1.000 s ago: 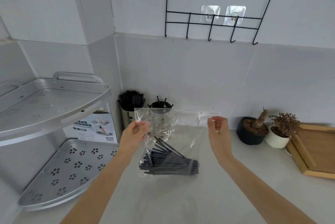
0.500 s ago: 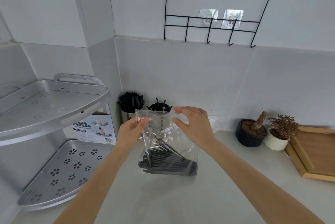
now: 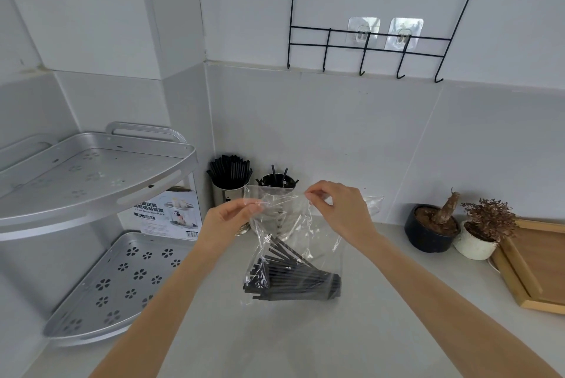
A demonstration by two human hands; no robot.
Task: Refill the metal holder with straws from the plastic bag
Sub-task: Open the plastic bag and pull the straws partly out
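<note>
A clear plastic bag (image 3: 318, 243) hangs above the grey counter, with a bundle of black straws (image 3: 293, 279) lying across its bottom. My left hand (image 3: 226, 221) pinches the bag's top edge at the left. My right hand (image 3: 339, 209) pinches the top edge near the middle. Behind the bag stand two metal holders: the left holder (image 3: 226, 195) is packed with black straws, and the right holder (image 3: 275, 183) has only a few straws sticking up. The bag hides the lower part of both.
A silver two-tier corner rack (image 3: 97, 182) fills the left, with a printed box (image 3: 165, 215) behind it. Two small potted plants (image 3: 434, 230) (image 3: 483, 234) and a wooden tray (image 3: 538, 264) sit at the right. A black wire hook rack (image 3: 367, 38) hangs on the wall.
My right hand moved left from the bag's right corner to the middle of its top edge. The left hand kept its grip; the bag stayed hanging.
</note>
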